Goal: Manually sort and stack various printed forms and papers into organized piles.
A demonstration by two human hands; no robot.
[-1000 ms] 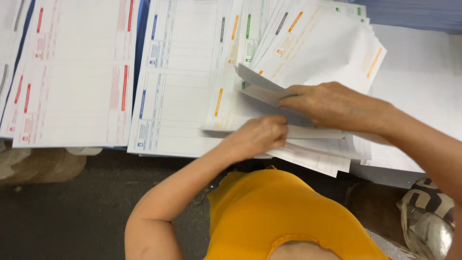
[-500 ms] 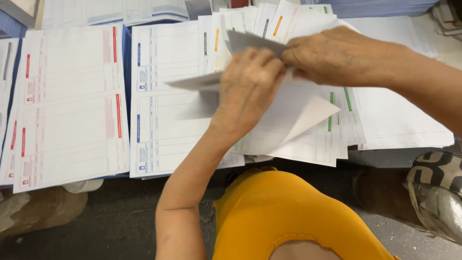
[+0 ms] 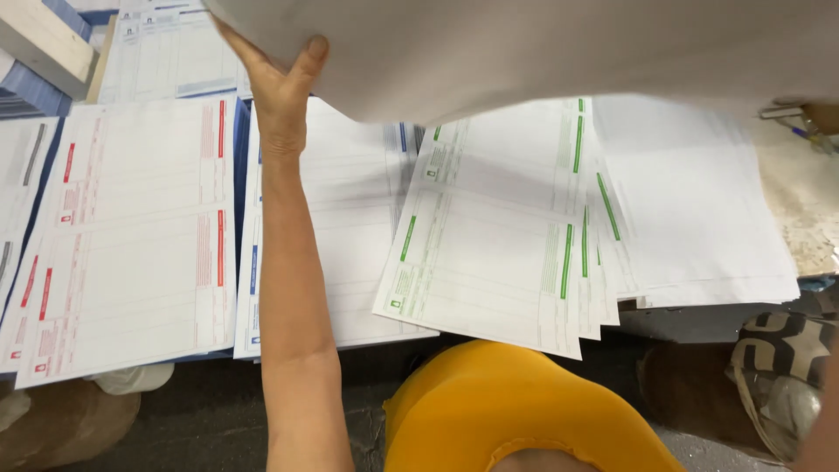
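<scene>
My left hand (image 3: 281,80) grips the left edge of a thick bundle of white sheets (image 3: 542,48), lifted up close to the camera across the top of the view. My right hand is hidden behind or beyond the bundle at the right. Under the bundle on the table lie a fanned stack of forms with green bars (image 3: 498,227), a stack with blue bars (image 3: 358,218) and a stack with red bars (image 3: 140,236).
A plain white paper stack (image 3: 699,210) lies at the right. More forms (image 3: 166,57) and a pale wooden block (image 3: 44,39) sit at the far left. A patterned bag (image 3: 778,376) stands on the floor at the right, beside my yellow top (image 3: 516,411).
The bundle has been lifted from table level up towards the camera. My left hand moved from the middle of the sheets to their left edge. The right hand has gone out of sight.
</scene>
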